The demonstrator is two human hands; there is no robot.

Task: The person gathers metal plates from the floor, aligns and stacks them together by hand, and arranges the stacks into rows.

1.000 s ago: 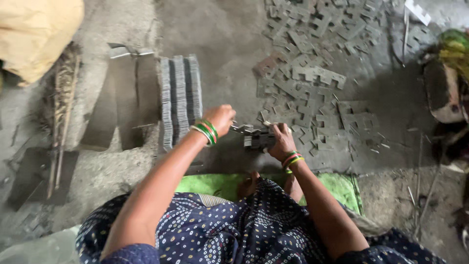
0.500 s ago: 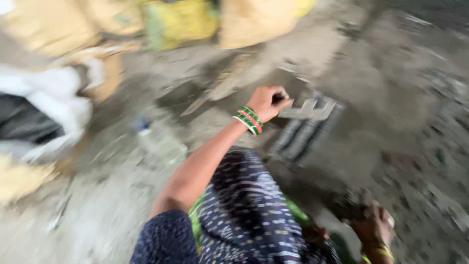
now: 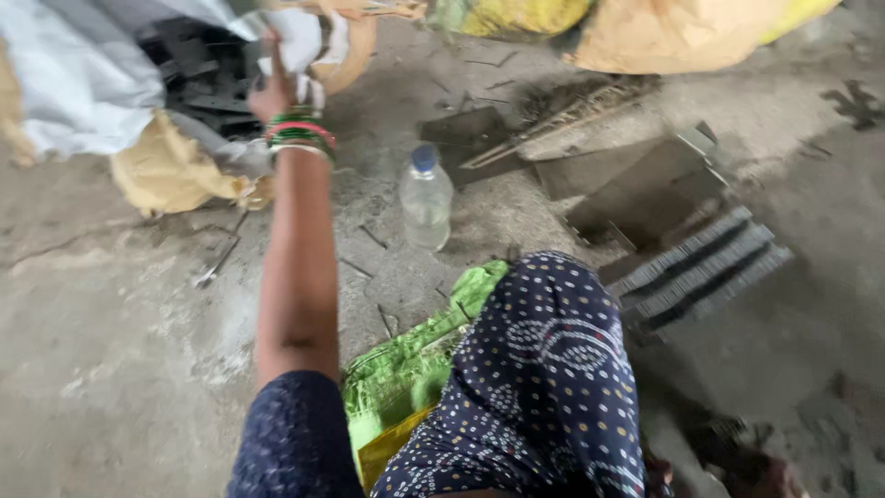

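My left hand, with green and red bangles at the wrist, is stretched far to the upper left. Its fingers are curled on the edge of an open white sack. Dark metal pieces lie inside the sack's mouth. My right hand shows only as a blurred patch at the bottom right, low beside my knee, and its fingers cannot be made out. Rows of stacked thin metal pieces lie on the floor to the right of my knee.
A clear plastic bottle with a blue cap stands on the concrete floor ahead. Flat dark metal plates lie beyond the stacks. Tan and yellow sacks line the top edge. A green cloth lies under my legs.
My view has swung left, away from the loose pieces. My left hand left the stacks and reached up to the white sack. My right hand dropped low at the right.
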